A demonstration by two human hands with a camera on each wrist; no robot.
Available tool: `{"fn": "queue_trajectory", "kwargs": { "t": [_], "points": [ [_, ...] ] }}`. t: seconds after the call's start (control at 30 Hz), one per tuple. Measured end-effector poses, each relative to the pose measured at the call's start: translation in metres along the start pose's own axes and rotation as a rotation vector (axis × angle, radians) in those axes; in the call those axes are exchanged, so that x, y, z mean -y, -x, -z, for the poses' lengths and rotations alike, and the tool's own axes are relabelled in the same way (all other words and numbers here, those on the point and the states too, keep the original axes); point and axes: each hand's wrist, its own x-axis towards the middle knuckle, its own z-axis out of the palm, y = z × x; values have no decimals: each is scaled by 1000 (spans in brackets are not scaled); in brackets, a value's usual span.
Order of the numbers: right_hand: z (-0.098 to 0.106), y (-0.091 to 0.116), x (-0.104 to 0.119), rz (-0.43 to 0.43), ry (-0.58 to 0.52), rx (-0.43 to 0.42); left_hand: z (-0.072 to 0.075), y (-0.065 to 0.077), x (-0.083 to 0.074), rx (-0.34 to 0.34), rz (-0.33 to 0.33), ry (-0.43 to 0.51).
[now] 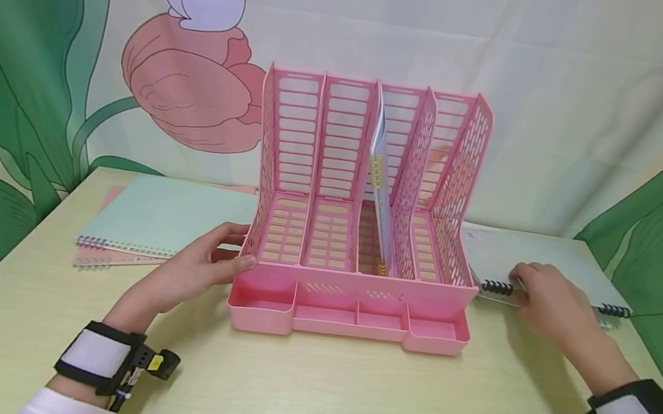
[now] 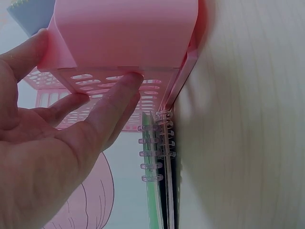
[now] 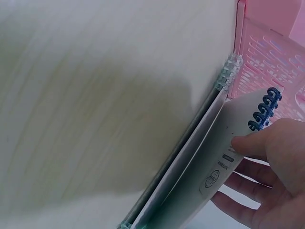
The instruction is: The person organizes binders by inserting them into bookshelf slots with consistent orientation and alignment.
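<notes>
A pink file organizer [image 1: 352, 284] stands mid-table, its upright slots above a front tray. My left hand [image 1: 196, 262] holds its front left corner, thumb on the front edge and fingers against the perforated side wall. On the right, my right hand [image 1: 553, 302] pinches the edge of a pale spiral notebook [image 3: 209, 157] with dark rings. Its thumb presses the printed cover, and the other fingers are behind it. That edge is tilted up off another notebook with clear rings [image 3: 228, 71]. One thin notebook with yellow rings [image 1: 378, 178] leans in the organizer's third slot from the left.
Left of the organizer lie a mint-green spiral notebook [image 1: 171, 213] and a pink one [image 1: 107, 260] under it. A printed curtain [image 1: 359, 13] hangs right behind the pale wooden table [image 1: 329, 405]. Each wrist wears a strapped camera.
</notes>
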Motion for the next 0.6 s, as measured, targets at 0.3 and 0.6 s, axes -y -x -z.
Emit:
{"fn": "queue_trajectory", "kwargs": {
  "t": [0.3,0.6],
  "points": [
    [0,1,2,-37,8,-49,0,0,2,-3,-5,2],
    [0,5,5,-62,-11,-181,-1,0,2,0,-4,7]
  ]
}}
